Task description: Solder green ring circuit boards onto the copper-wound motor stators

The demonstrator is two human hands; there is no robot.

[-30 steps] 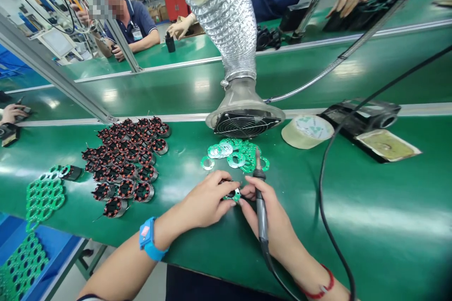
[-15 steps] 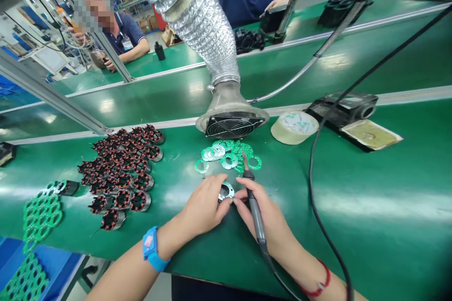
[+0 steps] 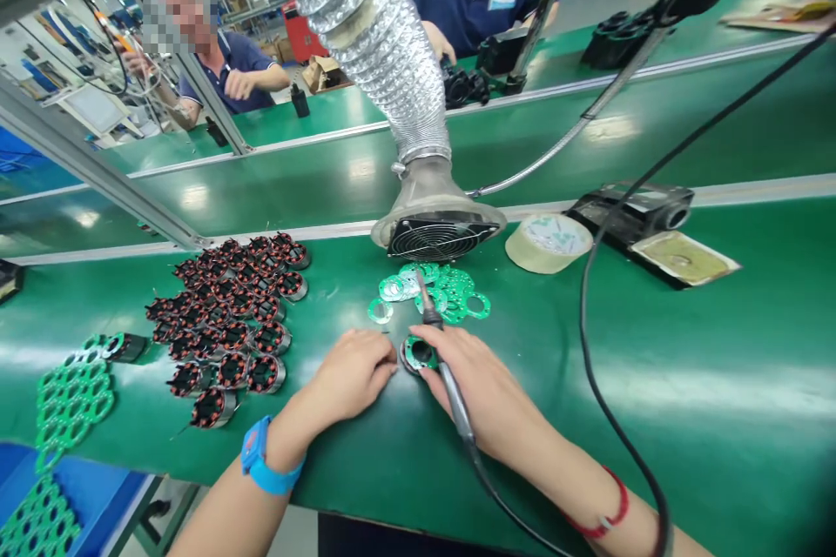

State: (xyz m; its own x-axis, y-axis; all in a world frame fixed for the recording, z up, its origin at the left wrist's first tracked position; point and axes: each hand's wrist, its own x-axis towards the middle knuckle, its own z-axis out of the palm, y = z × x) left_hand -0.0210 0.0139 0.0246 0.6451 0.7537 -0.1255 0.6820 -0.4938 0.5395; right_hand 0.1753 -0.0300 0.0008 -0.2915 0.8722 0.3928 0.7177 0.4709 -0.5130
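Note:
My right hand point(image 3: 476, 379) holds a soldering iron point(image 3: 457, 400), its tip pointing up and away over the ring boards. Thumb and fingertips of the same hand also rest around a small round motor part topped with a green ring board point(image 3: 421, 353). Just left of that part, my left hand point(image 3: 356, 374) is closed, thumb against curled fingers; whatever it may pinch is hidden. Beyond the hands lies a loose pile of green ring boards point(image 3: 457, 283). To the left stand rows of motor stators point(image 3: 232, 332) with copper-coloured windings.
A fume extractor hood point(image 3: 444, 213) hangs over the ring boards. Right of it are a tape roll point(image 3: 549, 244) and a soldering iron stand with sponge point(image 3: 685, 252). A black cable point(image 3: 583, 322) crosses the right side. Green panels point(image 3: 75, 392) lie far left. Two people sit opposite.
My left hand has drawn left, away from the round part. My right hand has shifted left onto that part, and the iron has swung left with it.

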